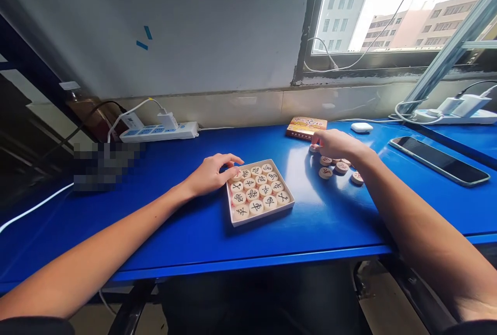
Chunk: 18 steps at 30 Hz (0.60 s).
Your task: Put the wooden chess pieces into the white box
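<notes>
A shallow white box [261, 216] holds rows of round Chinese chess pieces [252, 194] marked with dark characters. At its far left corner my left hand [213, 173] grips the box, index finger stretched along the far edge and thumb by the corner piece. To the right, my right hand [334, 144] reaches down with its fingers closed on a single Chinese chess piece [312, 148], which touches or hovers just over the blue table. Several loose pieces [341, 168] lie under and beside my right wrist, some of them partly hidden.
Behind my right hand lies a printed cardboard box lid [305, 127]. A white earbud case [362, 127] and a phone [438, 160] are farther right. Power strips with cables stand at the back left [161, 132] and back right [458, 115]. The blue table [174, 242] ends at a front edge.
</notes>
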Each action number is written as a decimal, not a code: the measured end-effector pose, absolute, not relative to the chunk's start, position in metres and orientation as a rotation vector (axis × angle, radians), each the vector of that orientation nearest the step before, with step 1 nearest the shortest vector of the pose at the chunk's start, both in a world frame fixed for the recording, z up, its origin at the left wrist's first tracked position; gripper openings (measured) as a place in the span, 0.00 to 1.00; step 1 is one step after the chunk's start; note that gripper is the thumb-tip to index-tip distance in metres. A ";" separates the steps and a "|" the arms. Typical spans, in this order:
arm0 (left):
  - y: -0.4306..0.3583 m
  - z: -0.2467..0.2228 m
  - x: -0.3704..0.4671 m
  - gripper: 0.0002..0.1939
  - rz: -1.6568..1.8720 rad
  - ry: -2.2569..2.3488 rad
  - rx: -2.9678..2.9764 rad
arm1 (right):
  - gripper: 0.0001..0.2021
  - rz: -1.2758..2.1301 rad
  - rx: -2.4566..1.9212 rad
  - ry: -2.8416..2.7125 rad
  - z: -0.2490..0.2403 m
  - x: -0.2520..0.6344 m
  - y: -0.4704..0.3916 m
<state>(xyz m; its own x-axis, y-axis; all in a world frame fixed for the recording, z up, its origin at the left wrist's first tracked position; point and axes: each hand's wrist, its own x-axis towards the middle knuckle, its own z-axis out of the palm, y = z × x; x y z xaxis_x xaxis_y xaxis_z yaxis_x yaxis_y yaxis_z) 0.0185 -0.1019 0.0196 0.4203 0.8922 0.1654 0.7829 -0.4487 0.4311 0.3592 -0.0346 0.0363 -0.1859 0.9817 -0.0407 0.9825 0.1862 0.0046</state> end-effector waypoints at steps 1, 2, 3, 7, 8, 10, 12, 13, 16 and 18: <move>-0.102 0.019 0.018 0.19 0.548 1.451 2.386 | 0.13 -0.023 1.978 2.434 0.034 0.357 -0.034; -0.101 0.019 0.018 0.19 0.551 1.450 2.381 | 0.12 -0.013 1.967 2.483 0.031 0.353 -0.033; -0.101 0.019 0.018 0.18 0.553 1.446 2.379 | 0.11 -0.005 1.955 2.534 0.029 0.348 -0.033; -0.102 0.019 0.020 0.18 0.562 1.421 2.396 | 0.08 0.018 1.890 2.741 0.022 0.330 -0.037; -0.102 0.020 0.020 0.18 0.564 1.414 2.410 | 0.06 0.003 1.871 2.793 0.021 0.326 -0.039; -0.103 0.021 0.021 0.19 0.561 1.402 2.442 | 0.04 -0.050 1.853 2.914 0.023 0.319 -0.044; -0.103 0.021 0.021 0.19 0.553 1.393 2.475 | 0.03 -0.115 1.821 3.093 0.025 0.310 -0.055; -0.102 0.020 0.021 0.19 0.549 1.392 2.489 | 0.03 -0.132 1.755 3.213 0.027 0.305 -0.061; -0.101 0.018 0.021 0.19 0.544 1.379 2.531 | 0.02 -0.113 1.332 3.528 0.027 0.281 -0.079; -0.101 0.017 0.021 0.20 0.562 1.369 2.538 | 0.03 -0.084 1.070 3.576 0.026 0.264 -0.087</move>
<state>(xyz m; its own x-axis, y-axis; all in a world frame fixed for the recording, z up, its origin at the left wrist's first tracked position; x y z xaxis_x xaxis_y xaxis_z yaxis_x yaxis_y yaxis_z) 0.0208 -0.1009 0.0172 0.4977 0.8355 0.2329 0.7583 -0.5495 0.3508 0.2639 -0.0865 0.0257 -0.6794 0.5147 0.5230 0.4895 0.8489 -0.1996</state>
